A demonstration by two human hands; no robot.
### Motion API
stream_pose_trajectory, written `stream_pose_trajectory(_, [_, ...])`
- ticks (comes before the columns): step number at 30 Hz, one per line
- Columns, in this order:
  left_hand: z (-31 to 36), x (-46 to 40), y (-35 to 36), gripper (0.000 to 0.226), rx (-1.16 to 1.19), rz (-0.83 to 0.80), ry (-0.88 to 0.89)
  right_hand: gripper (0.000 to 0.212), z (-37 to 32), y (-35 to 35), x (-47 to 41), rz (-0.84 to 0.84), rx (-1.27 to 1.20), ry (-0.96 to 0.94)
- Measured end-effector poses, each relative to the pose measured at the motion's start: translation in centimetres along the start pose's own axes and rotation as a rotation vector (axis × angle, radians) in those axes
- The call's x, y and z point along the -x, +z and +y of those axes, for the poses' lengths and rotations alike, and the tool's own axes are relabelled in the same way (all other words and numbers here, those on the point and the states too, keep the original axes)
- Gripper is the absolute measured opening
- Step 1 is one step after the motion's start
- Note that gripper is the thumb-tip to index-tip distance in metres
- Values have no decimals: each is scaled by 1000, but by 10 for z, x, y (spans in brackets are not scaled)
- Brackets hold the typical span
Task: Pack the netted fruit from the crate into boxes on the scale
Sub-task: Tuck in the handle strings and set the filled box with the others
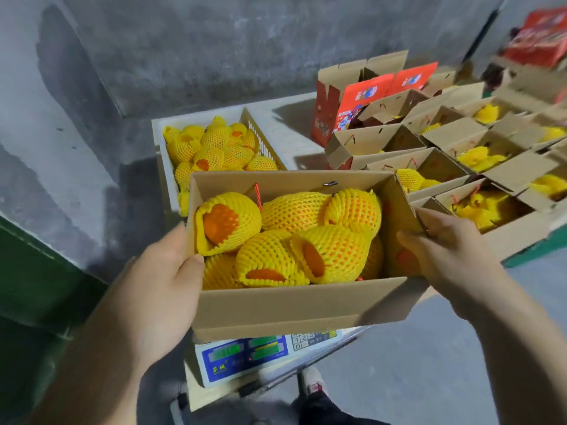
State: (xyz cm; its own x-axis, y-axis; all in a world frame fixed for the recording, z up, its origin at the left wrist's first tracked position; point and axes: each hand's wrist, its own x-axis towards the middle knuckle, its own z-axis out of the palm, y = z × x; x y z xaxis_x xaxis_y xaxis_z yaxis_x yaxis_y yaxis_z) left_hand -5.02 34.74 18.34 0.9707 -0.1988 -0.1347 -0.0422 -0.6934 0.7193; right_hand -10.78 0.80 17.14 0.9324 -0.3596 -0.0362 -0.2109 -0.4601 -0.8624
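Both hands, left hand and right hand, grip the full brown cardboard box over the blue-panelled scale. Many boxes look packed already. Yellow-netted fruit remains in the white plastic crate.

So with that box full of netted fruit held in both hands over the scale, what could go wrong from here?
1. The box is heaped with netted fruit, and each hand, left hand and right hand, has its grip only on an end wall; the cardboard might buckle or slip.
2. The flaps are open, so tilting could roll fruit out.
3. The scale sits right beneath; a drop would probably hit it.
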Motion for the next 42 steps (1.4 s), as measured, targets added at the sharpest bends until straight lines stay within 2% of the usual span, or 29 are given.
stream_pose_trajectory(2, [22, 4, 11, 27, 9, -36, 18, 46, 6, -26, 9, 40, 23, -2])
stream_pose_trajectory(4, [45, 7, 26, 35, 4, -77, 34, 32, 19, -54, 16, 83, 26, 7])
stream_pose_trajectory(9, [103, -4, 84, 43, -15, -164, 129, 23, 63, -129, 32, 140, 66, 74])
stream_pose_trajectory(14, [174, -11, 171, 56, -25, -283, 184, 31, 115, -225, 45, 178, 107, 110])
stream_pose_trajectory(20, [267, -19, 294, 51, 18, -397, 186, 31, 189, -355, 54, 208, 195, 176])
stream_pose_trajectory(25, [350, -37, 388, 53, 44, -473, 259, 49, 234, -452, 54, 297, 188, 249])
stream_pose_trajectory(27, [381, -49, 421, 54, 47, -502, 285, 49, 254, -484, 51, 348, 189, 278])
stream_pose_trajectory(30, [428, -75, 473, 52, 60, -526, 362, 45, 286, -525, 38, 451, 149, 330])
stream_pose_trajectory(39, [575, -190, 631, 43, 49, -635, 549, 57, 372, -650, -53, 688, 120, 484])
stream_pose_trajectory(42, [635, -236, 665, 37, 33, -697, 556, 48, 382, -704, -100, 708, 152, 488])
